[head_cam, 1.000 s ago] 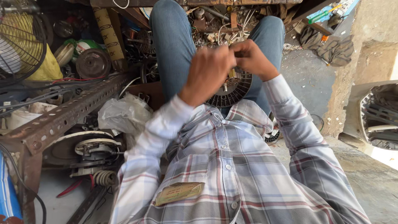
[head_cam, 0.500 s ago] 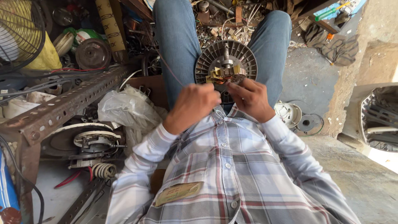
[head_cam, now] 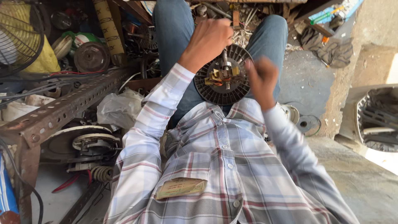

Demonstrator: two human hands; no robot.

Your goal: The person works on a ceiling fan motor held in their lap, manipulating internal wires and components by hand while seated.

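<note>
Between both hands' fingers [head_cam: 219,35], round finned motor disc [head_cam: 219,89] on lap.

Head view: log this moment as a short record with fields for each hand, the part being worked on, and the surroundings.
left hand: closed at the top of the shaft of the round motor part
right hand: blurred, at the part's right edge; contact unclear
round motor part: dark ribbed disc with brass-coloured centre, between the knees
left side: perforated metal angle bar, crumpled plastic bag, fan guard
right side: small metal discs on the ground
</note>
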